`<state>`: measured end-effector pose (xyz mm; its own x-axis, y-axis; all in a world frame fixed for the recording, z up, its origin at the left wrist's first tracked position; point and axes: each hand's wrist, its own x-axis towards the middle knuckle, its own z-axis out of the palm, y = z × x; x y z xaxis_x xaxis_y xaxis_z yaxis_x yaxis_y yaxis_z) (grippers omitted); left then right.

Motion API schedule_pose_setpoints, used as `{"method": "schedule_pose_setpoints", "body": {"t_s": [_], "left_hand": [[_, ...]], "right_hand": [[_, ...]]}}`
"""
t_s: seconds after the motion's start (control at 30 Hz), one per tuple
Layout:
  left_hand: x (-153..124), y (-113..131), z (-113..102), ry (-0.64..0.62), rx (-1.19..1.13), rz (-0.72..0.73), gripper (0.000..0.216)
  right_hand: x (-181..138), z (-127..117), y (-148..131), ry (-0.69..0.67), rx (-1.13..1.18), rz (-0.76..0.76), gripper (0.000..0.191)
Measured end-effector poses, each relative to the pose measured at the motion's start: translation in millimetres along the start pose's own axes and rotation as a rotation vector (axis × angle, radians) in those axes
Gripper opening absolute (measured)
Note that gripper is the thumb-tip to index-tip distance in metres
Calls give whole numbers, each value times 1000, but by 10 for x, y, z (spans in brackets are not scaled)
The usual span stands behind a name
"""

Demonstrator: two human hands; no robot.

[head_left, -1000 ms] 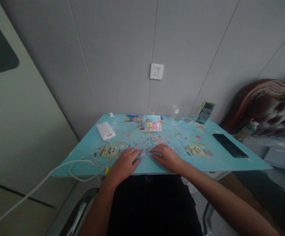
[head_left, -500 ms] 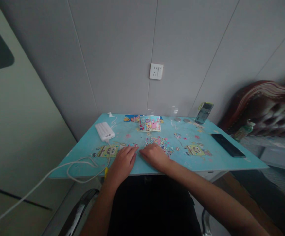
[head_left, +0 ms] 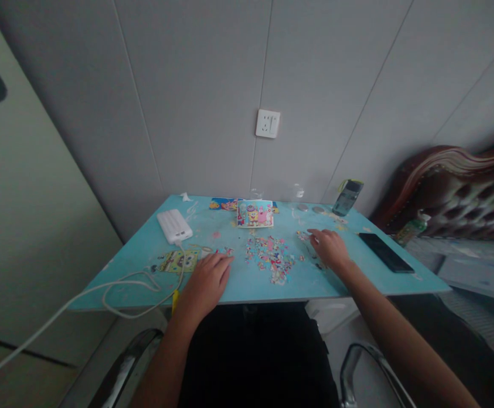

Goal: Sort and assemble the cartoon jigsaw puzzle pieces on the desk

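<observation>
My left hand lies on the table's near side with its fingers stretched out flat. A small group of tiny pieces is just beyond its fingertips. Off to the right, my right hand is over the tabletop, index finger extended and fingers apart. Its fingertips are at a small cluster of pieces. Between the hands spreads a loose heap of tiny multicoloured pieces, which look like jigsaw pieces. Behind the heap a cartoon picture card leans upright.
The blue cartoon-printed table stands against a wall with a socket. A white power bank trails a cable over the left edge. A black phone and a dark bottle are on the right.
My right hand has moved right, from beside my left hand to the small cluster, uncovering the heap of pieces. My left hand stays at about the same spot. The view has shifted slightly.
</observation>
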<state>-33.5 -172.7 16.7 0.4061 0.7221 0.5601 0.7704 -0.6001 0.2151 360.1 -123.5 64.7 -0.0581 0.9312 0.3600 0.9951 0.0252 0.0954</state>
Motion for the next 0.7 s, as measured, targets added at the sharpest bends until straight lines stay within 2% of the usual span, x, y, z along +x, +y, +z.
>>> {"method": "schedule_pose_setpoints", "body": {"t_s": [0.23, 0.37, 0.5, 0.7], "left_hand": [[-10, -16, 10, -8, 8, 7, 27], [-9, -24, 25, -9, 11, 16, 26], [-6, -17, 21, -13, 11, 18, 26], [-4, -3, 5, -14, 0, 21, 26]], "right_hand": [[-192, 37, 212, -81, 60, -86, 31], [-230, 26, 165, -101, 243, -139, 30], [-259, -13, 53, -200, 482, -200, 32], [-230, -1, 7, -251, 500, -143, 28]]}}
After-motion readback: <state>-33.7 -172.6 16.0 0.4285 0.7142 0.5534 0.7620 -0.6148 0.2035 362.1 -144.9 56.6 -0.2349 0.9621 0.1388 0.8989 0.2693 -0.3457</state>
